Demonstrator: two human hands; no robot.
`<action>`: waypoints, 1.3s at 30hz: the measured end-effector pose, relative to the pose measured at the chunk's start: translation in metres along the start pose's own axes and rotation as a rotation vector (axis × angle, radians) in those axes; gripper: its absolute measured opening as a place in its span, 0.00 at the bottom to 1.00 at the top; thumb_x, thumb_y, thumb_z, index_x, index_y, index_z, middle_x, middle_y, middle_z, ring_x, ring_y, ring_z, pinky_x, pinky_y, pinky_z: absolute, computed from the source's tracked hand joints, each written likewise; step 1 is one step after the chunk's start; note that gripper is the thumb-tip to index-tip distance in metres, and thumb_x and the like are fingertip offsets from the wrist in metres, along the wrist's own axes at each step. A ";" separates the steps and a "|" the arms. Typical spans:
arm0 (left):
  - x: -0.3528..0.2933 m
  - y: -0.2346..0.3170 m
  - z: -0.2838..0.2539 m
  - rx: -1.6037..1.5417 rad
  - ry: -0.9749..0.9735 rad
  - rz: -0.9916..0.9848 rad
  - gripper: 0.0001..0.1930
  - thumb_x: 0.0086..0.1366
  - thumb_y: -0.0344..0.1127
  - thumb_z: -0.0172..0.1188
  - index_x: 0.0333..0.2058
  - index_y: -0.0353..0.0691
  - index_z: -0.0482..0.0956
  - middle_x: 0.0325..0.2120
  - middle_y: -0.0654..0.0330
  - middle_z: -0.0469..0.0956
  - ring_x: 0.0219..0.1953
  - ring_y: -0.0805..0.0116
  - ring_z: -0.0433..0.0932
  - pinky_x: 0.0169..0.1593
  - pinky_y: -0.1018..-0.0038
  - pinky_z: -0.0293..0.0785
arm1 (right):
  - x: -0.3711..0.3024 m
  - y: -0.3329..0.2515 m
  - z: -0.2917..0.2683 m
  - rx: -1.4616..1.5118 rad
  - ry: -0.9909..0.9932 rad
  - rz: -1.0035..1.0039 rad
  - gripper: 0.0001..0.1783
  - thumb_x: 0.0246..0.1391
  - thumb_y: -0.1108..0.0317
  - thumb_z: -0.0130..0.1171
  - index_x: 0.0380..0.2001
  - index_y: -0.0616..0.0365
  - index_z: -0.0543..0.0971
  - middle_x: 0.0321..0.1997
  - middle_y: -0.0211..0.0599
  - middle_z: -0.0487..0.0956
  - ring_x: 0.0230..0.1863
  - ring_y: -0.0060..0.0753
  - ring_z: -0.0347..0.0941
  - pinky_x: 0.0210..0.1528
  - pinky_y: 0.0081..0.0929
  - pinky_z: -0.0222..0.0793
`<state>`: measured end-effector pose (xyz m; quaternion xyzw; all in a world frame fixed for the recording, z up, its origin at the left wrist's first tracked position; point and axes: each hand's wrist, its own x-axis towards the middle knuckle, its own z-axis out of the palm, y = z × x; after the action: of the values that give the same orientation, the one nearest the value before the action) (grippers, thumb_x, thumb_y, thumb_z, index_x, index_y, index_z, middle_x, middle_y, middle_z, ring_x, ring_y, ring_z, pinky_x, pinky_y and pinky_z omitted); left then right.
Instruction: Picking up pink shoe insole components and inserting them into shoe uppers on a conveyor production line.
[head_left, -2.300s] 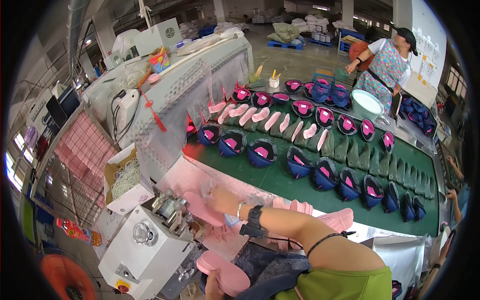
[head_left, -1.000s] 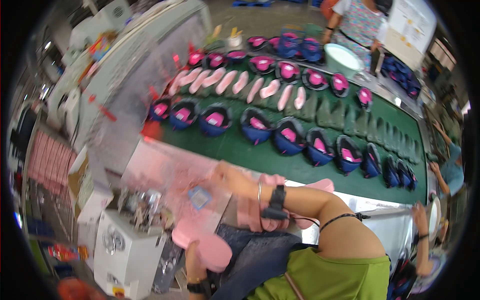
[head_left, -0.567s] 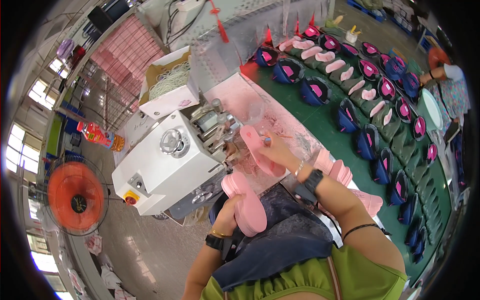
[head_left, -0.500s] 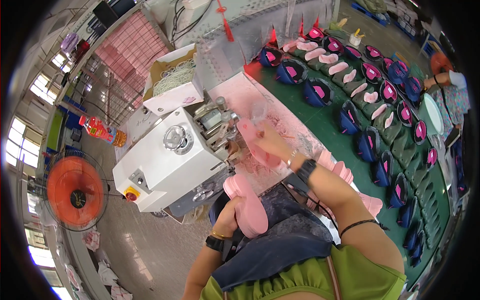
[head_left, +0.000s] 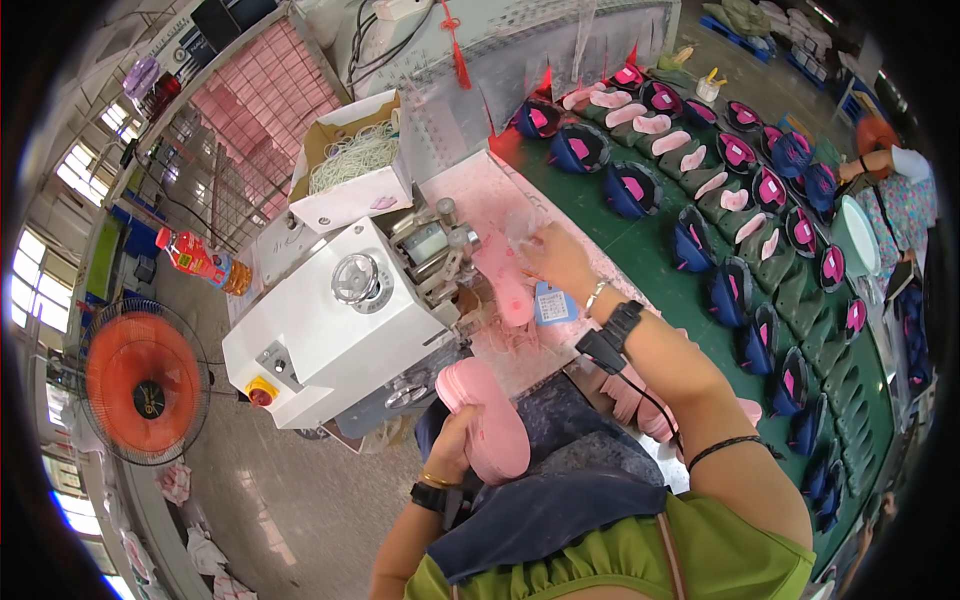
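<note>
My left hand (head_left: 455, 440) is closed around a stack of pink insoles (head_left: 485, 420), held over my lap in front of the white trimming machine (head_left: 335, 320). Another pink insole (head_left: 512, 295) lies at the machine's metal feed head (head_left: 455, 250), one end against the rollers. My right hand (head_left: 560, 258) reaches over the dusty worktop, its fingers bent and pinching that insole's right edge; the fingertips are partly hidden. A blue card with a white label (head_left: 553, 304) lies just below the right wrist.
Pink piles of insoles (head_left: 650, 400) sit under my right forearm. To the right, a green conveyor (head_left: 660, 270) carries rows of dark blue shoe uppers (head_left: 635, 188). A box of cord (head_left: 355, 150) and a bottle (head_left: 205, 262) stand by the machine. An orange fan (head_left: 148, 380) is at left; a co-worker (head_left: 895, 200) stands far right.
The insole under my right hand has turned and shifted against the feed head, uncovering the blue card. My right hand has moved slightly up and right. The held stack has lowered slightly.
</note>
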<state>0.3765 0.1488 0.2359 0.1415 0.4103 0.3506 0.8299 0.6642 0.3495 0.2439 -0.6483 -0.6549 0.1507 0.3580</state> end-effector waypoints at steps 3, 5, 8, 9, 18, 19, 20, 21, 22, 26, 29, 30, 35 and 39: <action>-0.006 0.000 0.012 0.011 0.112 0.058 0.15 0.67 0.31 0.54 0.51 0.33 0.74 0.42 0.59 0.80 0.44 0.65 0.81 0.50 0.70 0.77 | 0.011 -0.007 0.040 0.153 -0.123 0.225 0.24 0.54 0.48 0.59 0.36 0.61 0.83 0.38 0.52 0.82 0.41 0.54 0.79 0.45 0.43 0.73; -0.011 0.001 0.005 0.035 0.129 0.057 0.13 0.67 0.31 0.54 0.49 0.35 0.75 0.40 0.62 0.80 0.43 0.68 0.80 0.49 0.71 0.77 | 0.028 -0.011 0.065 0.259 -0.159 0.342 0.24 0.54 0.47 0.60 0.35 0.61 0.83 0.36 0.53 0.82 0.39 0.54 0.80 0.44 0.43 0.73; -0.014 0.004 0.014 0.075 0.172 0.045 0.10 0.67 0.32 0.55 0.46 0.39 0.77 0.38 0.65 0.79 0.41 0.72 0.79 0.46 0.73 0.76 | 0.052 -0.004 0.072 0.446 -0.047 0.339 0.23 0.54 0.48 0.60 0.35 0.60 0.83 0.32 0.51 0.83 0.33 0.52 0.81 0.41 0.42 0.73; -0.013 0.005 0.021 0.094 0.199 0.043 0.09 0.67 0.32 0.56 0.45 0.39 0.77 0.38 0.65 0.79 0.40 0.73 0.78 0.44 0.74 0.75 | 0.055 0.003 0.064 0.453 -0.014 0.375 0.22 0.56 0.49 0.59 0.35 0.61 0.82 0.31 0.51 0.83 0.31 0.49 0.81 0.39 0.41 0.74; 0.008 -0.004 0.032 0.212 0.159 0.011 0.13 0.65 0.36 0.58 0.46 0.37 0.77 0.38 0.61 0.79 0.40 0.68 0.79 0.43 0.71 0.75 | -0.029 0.142 -0.113 0.644 0.552 0.493 0.15 0.66 0.60 0.50 0.36 0.64 0.68 0.23 0.51 0.78 0.17 0.43 0.80 0.17 0.35 0.74; 0.019 -0.009 0.038 0.169 0.120 -0.005 0.13 0.64 0.34 0.57 0.46 0.36 0.76 0.38 0.60 0.79 0.41 0.66 0.80 0.45 0.69 0.76 | -0.060 0.203 -0.158 0.397 0.608 0.556 0.14 0.66 0.61 0.49 0.38 0.65 0.66 0.22 0.56 0.77 0.18 0.44 0.80 0.18 0.37 0.75; 0.024 -0.010 0.028 0.176 0.105 -0.016 0.13 0.64 0.34 0.57 0.46 0.36 0.76 0.38 0.60 0.79 0.41 0.66 0.80 0.45 0.69 0.76 | -0.084 0.226 -0.186 0.303 0.692 0.573 0.15 0.66 0.63 0.49 0.41 0.67 0.63 0.23 0.57 0.78 0.18 0.45 0.80 0.17 0.38 0.76; 0.029 -0.012 0.018 0.199 0.086 -0.027 0.16 0.63 0.35 0.57 0.48 0.35 0.74 0.41 0.58 0.79 0.44 0.62 0.79 0.49 0.66 0.76 | -0.104 0.238 -0.216 0.392 0.704 0.774 0.16 0.64 0.65 0.50 0.43 0.67 0.61 0.25 0.56 0.79 0.19 0.46 0.80 0.17 0.39 0.77; 0.033 -0.013 0.015 0.220 0.067 -0.036 0.19 0.62 0.36 0.56 0.51 0.35 0.73 0.44 0.55 0.78 0.47 0.58 0.78 0.53 0.63 0.75 | -0.122 0.252 -0.246 0.274 0.731 0.866 0.16 0.63 0.67 0.51 0.44 0.67 0.60 0.26 0.55 0.79 0.20 0.46 0.81 0.18 0.38 0.77; 0.035 -0.014 0.035 0.205 0.070 -0.062 0.19 0.63 0.36 0.55 0.50 0.34 0.73 0.44 0.55 0.78 0.47 0.58 0.78 0.53 0.63 0.75 | -0.191 0.333 -0.318 0.057 0.735 1.022 0.25 0.48 0.74 0.59 0.51 0.65 0.68 0.33 0.52 0.82 0.24 0.42 0.83 0.25 0.35 0.81; 0.035 -0.015 0.042 0.195 0.084 -0.050 0.19 0.63 0.37 0.55 0.51 0.34 0.73 0.44 0.55 0.78 0.47 0.58 0.78 0.52 0.63 0.75 | -0.208 0.383 -0.327 0.169 0.824 1.054 0.25 0.46 0.74 0.60 0.51 0.64 0.79 0.36 0.51 0.84 0.28 0.41 0.83 0.31 0.33 0.79; 0.045 -0.019 0.047 0.189 0.038 -0.067 0.19 0.64 0.37 0.55 0.50 0.34 0.73 0.44 0.55 0.78 0.47 0.58 0.79 0.52 0.63 0.76 | -0.220 0.404 -0.340 0.138 0.864 1.057 0.25 0.46 0.74 0.60 0.51 0.64 0.79 0.36 0.51 0.84 0.28 0.41 0.83 0.31 0.33 0.79; 0.029 -0.016 0.048 0.124 0.134 -0.004 0.16 0.64 0.33 0.55 0.48 0.30 0.75 0.42 0.53 0.80 0.44 0.59 0.81 0.49 0.63 0.78 | -0.126 0.304 -0.235 0.162 0.756 0.651 0.22 0.45 0.72 0.62 0.46 0.63 0.81 0.31 0.43 0.82 0.32 0.37 0.79 0.37 0.32 0.74; 0.035 -0.014 0.073 0.207 0.051 0.003 0.16 0.65 0.32 0.56 0.48 0.28 0.75 0.41 0.53 0.80 0.43 0.60 0.81 0.47 0.65 0.79 | -0.127 0.149 -0.128 0.453 0.223 0.223 0.08 0.56 0.65 0.61 0.34 0.59 0.79 0.29 0.34 0.77 0.32 0.24 0.71 0.36 0.32 0.71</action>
<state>0.4548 0.1671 0.2532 0.2179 0.4650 0.3110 0.7997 0.8475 0.2111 0.2003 -0.6322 -0.4855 0.2594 0.5452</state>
